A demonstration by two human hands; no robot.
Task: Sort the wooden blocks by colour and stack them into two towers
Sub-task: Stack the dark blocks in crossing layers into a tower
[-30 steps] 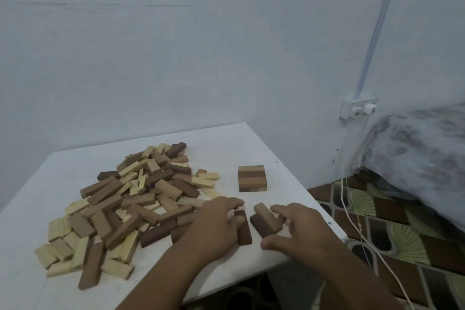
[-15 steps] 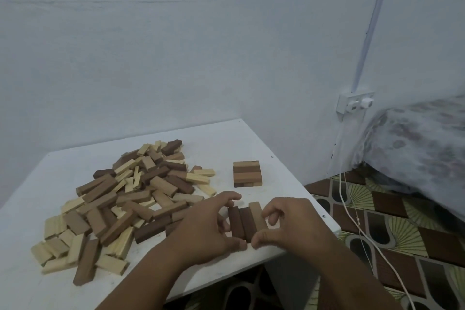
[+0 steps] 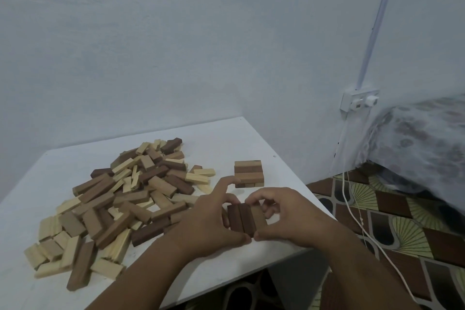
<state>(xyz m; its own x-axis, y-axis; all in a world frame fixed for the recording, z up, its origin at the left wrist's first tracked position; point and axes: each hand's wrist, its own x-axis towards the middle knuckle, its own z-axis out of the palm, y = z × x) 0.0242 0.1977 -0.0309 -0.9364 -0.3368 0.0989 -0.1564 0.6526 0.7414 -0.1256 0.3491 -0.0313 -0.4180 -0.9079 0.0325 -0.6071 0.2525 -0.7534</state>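
Observation:
A row of three brown blocks [image 3: 245,219] lies side by side near the front right of the white table [image 3: 221,138]. My left hand [image 3: 208,224] pinches the row from its left side, thumb at the near end. From the right, my right hand [image 3: 284,216] grips the same row, fingers curled over its far end. Just beyond the hands stands a short brown stack [image 3: 249,173], two layers high. A loose pile of mixed dark, mid-brown and pale blocks [image 3: 120,199] covers the table's left and middle.
The table's right edge runs close by my right hand. A white cable [image 3: 352,211] hangs from a wall socket [image 3: 359,103] down over the patterned floor [image 3: 402,231]. A covered bed [image 3: 417,138] stands at the right.
The three brown blocks, loose and askew a second ago, now lie squared together in one row between both hands. Both hands have closed in round it.

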